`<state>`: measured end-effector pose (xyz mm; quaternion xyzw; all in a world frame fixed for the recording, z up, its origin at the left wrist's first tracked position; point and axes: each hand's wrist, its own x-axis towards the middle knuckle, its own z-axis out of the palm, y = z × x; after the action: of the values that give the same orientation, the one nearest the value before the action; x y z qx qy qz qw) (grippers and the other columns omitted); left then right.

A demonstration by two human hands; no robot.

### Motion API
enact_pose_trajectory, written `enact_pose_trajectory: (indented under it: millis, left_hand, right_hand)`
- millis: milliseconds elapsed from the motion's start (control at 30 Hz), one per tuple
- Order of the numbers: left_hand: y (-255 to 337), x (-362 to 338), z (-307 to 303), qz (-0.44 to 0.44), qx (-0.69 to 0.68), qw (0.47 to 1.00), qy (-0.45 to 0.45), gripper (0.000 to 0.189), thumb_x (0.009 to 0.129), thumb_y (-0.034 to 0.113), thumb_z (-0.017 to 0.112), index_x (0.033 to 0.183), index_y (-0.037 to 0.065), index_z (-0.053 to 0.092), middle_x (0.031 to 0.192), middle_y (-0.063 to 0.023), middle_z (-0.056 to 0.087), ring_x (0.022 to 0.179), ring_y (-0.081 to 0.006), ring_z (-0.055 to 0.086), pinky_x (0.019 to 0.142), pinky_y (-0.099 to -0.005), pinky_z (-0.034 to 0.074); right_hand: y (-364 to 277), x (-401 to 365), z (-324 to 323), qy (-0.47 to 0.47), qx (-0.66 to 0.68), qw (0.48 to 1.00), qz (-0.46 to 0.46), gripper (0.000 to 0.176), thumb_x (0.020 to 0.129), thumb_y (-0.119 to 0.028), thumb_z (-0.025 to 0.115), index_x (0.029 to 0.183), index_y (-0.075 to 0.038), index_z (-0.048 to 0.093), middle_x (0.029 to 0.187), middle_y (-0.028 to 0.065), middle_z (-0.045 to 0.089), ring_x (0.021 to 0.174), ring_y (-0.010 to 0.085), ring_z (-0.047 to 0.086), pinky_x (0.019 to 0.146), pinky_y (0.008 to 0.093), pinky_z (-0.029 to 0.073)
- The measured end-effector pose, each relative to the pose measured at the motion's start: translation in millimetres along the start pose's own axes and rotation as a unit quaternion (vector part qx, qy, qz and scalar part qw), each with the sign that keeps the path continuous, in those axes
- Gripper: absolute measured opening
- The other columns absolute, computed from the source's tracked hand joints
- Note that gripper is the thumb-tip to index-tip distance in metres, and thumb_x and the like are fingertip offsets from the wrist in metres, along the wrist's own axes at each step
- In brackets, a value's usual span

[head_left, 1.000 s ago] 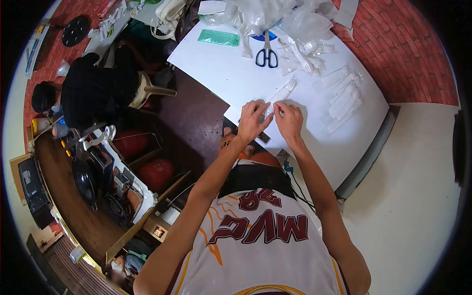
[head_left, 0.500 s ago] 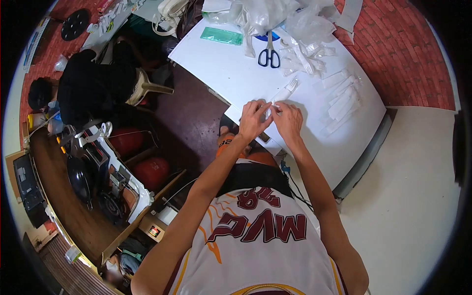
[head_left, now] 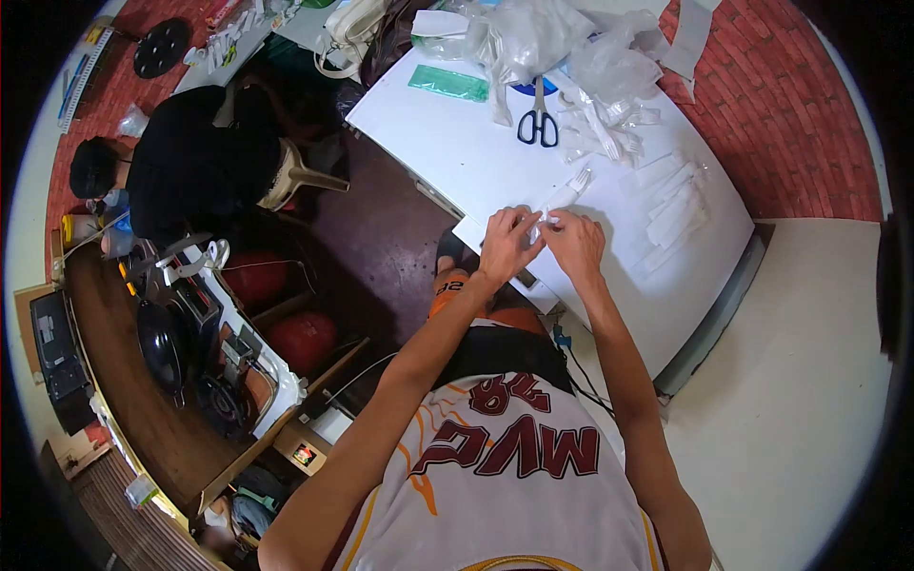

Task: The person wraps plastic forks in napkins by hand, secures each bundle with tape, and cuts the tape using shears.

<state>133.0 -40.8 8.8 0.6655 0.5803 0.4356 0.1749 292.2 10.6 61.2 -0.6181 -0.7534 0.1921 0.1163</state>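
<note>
A white plastic fork (head_left: pixel 569 190) lies slantwise on the white tabletop, tines pointing away from me. Its near end runs in under my fingers, along with some thin white material whose kind I cannot make out. My left hand (head_left: pixel 509 244) pinches there from the left with bent fingers. From the other side my right hand (head_left: pixel 577 245) closes thumb and fingers on the same end, the fingertips of both hands nearly touching. To the right is a spread of slim white packets (head_left: pixel 674 205) in clear sleeves. Farther back lie loose white forks (head_left: pixel 609 133) in clear plastic.
Dark-handled scissors (head_left: pixel 538 126), a green packet (head_left: pixel 448 83) and clear plastic bags (head_left: pixel 538 43) sit on the white table (head_left: pixel 428 152). A person in black (head_left: pixel 195 157) sits at the left by a beige chair (head_left: pixel 303 176). A black pan (head_left: pixel 162 347) rests on the lower-left counter.
The whole view has shifted, so the table appears slightly lower and farther right. Both hands stay together at the fork's near end, with small finger movements.
</note>
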Motion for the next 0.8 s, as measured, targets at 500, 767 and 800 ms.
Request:
enact_pose_trajectory:
  millis: [500, 767, 800]
  left_hand:
    - [0.7, -2.2, 3.9, -0.002, 0.003, 1.0, -0.002, 0.047, 0.086, 0.023, 0.088, 0.13, 0.011, 0.078, 0.115, -0.0085, 0.065, 0.104, -0.0293, 0.06, 0.095, -0.0433, 0.048]
    - [-1.3, -5.2, 6.5, 0.002, 0.009, 1.0, 0.001, 0.048, 0.085, 0.023, 0.088, 0.131, 0.01, 0.078, 0.116, -0.0094, 0.066, 0.107, -0.0296, 0.061, 0.096, -0.0439, 0.048]
    - [-1.6, -4.1, 7.5, 0.0, 0.006, 1.0, 0.002, 0.048, 0.085, 0.022, 0.088, 0.131, 0.01, 0.078, 0.117, -0.0094, 0.067, 0.107, -0.0297, 0.061, 0.096, -0.044, 0.048]
  right_hand:
    - [13.7, 0.6, 8.0, 0.038, 0.162, 0.985, 0.039, 0.021, 0.096, -0.026, 0.076, 0.105, -0.008, 0.085, 0.083, 0.0145, 0.078, 0.075, 0.0315, 0.076, 0.069, 0.0416, 0.057]
    - [14.4, -1.3, 15.7, 0.045, 0.194, 0.977, 0.074, 0.024, 0.092, -0.029, 0.083, 0.099, -0.007, 0.084, 0.085, 0.0121, 0.079, 0.079, 0.0305, 0.076, 0.073, 0.0433, 0.057]
    - [12.1, -1.1, 15.7, 0.05, 0.192, 0.977, 0.073, 0.023, 0.091, -0.029, 0.083, 0.099, -0.007, 0.084, 0.087, 0.0121, 0.08, 0.081, 0.0325, 0.076, 0.076, 0.0451, 0.057]
